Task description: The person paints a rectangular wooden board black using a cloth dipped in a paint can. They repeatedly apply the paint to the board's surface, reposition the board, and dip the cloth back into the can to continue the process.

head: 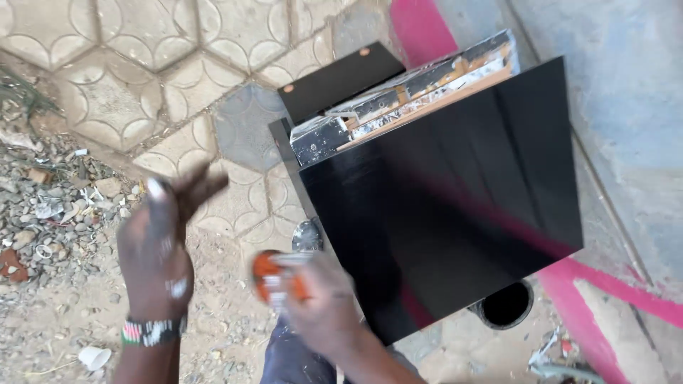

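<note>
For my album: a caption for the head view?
Right hand grips an orange-handled tool beside a glossy black board.

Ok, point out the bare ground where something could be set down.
Free: the patterned paving stones above the left hand. Crowded: the gravel and litter strip at left, and below the glossy black panel, where a black can stands.

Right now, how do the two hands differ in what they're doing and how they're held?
The left hand is empty, fingers spread, held over the gravelly ground; the right hand is closed around a small orange object, blurred, at the lower edge of the glossy black panel. The left wrist wears a beaded bracelet; none shows on the right. Both hands carry pale paint-like smears and are motion-blurred.
</note>
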